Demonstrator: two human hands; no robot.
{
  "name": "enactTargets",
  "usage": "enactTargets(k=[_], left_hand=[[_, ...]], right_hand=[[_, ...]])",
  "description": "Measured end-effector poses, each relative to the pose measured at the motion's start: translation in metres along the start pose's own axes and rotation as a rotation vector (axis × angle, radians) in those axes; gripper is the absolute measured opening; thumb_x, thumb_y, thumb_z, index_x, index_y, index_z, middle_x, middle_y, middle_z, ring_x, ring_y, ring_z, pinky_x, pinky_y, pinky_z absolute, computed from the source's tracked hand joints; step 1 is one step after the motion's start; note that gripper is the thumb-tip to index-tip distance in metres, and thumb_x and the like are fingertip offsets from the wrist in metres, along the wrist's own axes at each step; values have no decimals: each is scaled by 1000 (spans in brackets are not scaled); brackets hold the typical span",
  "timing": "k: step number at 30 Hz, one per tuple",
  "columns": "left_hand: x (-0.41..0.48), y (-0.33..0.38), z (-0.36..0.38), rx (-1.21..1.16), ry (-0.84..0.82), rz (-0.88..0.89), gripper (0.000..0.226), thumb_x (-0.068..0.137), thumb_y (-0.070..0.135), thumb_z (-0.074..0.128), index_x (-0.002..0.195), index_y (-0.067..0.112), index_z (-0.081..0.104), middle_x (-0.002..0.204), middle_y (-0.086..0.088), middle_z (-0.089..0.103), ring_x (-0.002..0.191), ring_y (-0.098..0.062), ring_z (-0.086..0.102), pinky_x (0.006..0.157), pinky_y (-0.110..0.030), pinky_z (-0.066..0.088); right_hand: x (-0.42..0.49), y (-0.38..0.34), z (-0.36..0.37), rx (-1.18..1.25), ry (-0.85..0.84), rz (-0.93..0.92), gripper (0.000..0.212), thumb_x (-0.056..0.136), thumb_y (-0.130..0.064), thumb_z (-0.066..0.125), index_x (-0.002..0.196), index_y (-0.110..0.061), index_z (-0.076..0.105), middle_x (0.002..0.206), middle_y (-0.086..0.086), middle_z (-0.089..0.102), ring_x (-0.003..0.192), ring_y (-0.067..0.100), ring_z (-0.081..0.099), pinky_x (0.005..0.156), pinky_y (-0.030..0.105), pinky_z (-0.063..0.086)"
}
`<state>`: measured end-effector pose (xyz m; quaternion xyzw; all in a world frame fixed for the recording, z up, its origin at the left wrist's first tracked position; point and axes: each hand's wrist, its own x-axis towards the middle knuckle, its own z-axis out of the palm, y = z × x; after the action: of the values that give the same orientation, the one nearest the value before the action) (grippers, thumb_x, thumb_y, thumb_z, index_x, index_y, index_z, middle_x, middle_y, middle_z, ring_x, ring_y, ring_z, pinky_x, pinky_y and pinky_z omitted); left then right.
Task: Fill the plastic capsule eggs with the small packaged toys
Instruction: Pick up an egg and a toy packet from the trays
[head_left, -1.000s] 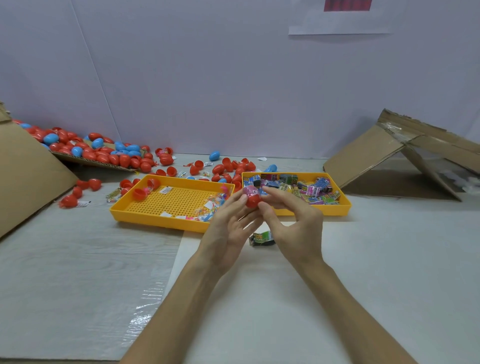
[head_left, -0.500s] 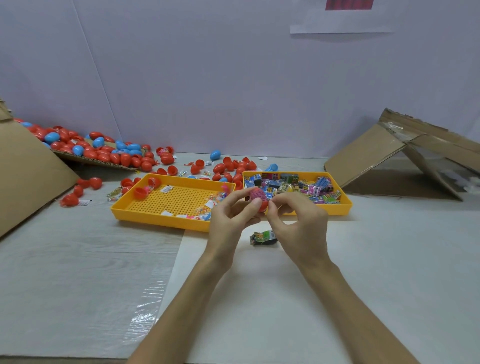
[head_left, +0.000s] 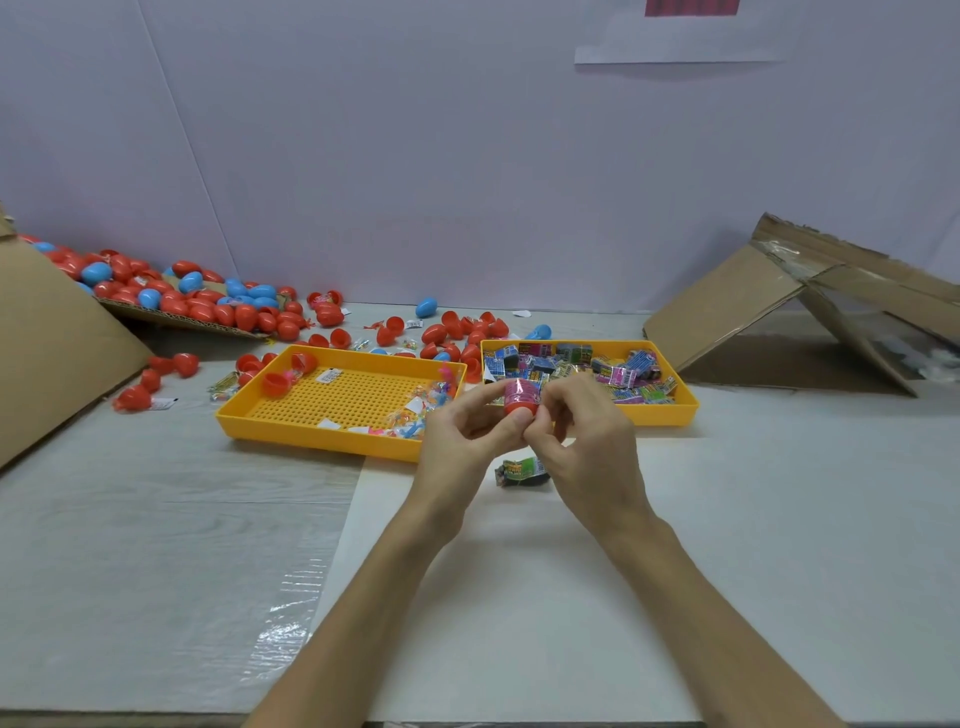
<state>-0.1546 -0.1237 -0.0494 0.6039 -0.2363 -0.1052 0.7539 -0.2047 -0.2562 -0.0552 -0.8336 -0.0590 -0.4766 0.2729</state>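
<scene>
My left hand (head_left: 462, 436) and my right hand (head_left: 587, 441) meet over the table's middle, both pinching a red capsule egg half (head_left: 519, 399) with a pink packaged toy pushed into its top. A green packaged toy (head_left: 521, 472) lies on the table just below the hands. The right yellow tray (head_left: 675, 413) holds several packaged toys (head_left: 571, 364). The left yellow tray (head_left: 311, 431) holds a few red egg halves (head_left: 275, 383) and small clear packets.
Several red and blue capsule eggs (head_left: 208, 306) lie heaped on cardboard at the back left and scattered behind the trays. A cardboard flap (head_left: 47, 353) rises at the left. A collapsed cardboard box (head_left: 810, 312) sits at the right. A white wall stands behind.
Both hands have drawn slightly nearer and lower with the red egg half. The fingers have shifted around it, and the pink packet now sits deeper in its opening.
</scene>
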Motion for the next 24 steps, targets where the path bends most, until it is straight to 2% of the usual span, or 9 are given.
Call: enactTargets(k=[4,10,14,17,19,21,24], left_hand=[[0,-1,1,-8,26,-4,29,86,21,76,109,37,67,98,-3,77,98,-17,74,81,-26,59],[-1,-2,2,5,47,0,28,88,20,76,105,40,69,97,2,78,97,-13,74,79,-24,59],[-1,-1,3,-33,61,-17,26,91,18,72,115,29,69,106,-7,76,103,-19,73,82,-26,59],[-1,3,1,-214,-13,-89,26,94,21,65,118,12,69,111,-13,75,106,-26,72,86,-31,59],[0,5,-2,-322,-79,-146,34,93,27,62,118,4,68,107,-16,73,102,-26,71,88,-31,58],[0,7,-4,-397,-123,-180,37,91,29,61,119,6,65,96,-13,73,92,-21,70,85,-30,58],[0,8,-4,-423,-152,-183,41,91,27,61,130,13,59,89,-10,70,82,-18,68,82,-30,58]], right_hand=[[0,-2,1,13,-3,-14,13,91,-14,52,80,-8,53,77,-3,45,67,12,39,59,18,36],[-1,0,2,-1,-32,-22,10,90,-8,55,81,-6,53,78,-2,45,67,14,39,59,19,35],[-2,-4,4,48,-22,-5,10,91,-10,58,82,-9,55,78,-5,48,66,12,43,59,16,38],[0,-9,6,210,54,141,7,92,-8,62,91,-15,59,83,-6,58,75,8,56,67,10,43],[4,-9,3,378,84,303,10,94,-16,61,101,-22,63,91,-7,64,83,10,64,72,15,49],[10,-3,-3,557,42,447,11,94,-22,62,102,-27,68,97,-8,70,88,15,68,76,23,53],[14,3,-8,706,-72,518,11,90,-25,67,99,-23,73,98,-4,74,90,20,72,77,28,55]])
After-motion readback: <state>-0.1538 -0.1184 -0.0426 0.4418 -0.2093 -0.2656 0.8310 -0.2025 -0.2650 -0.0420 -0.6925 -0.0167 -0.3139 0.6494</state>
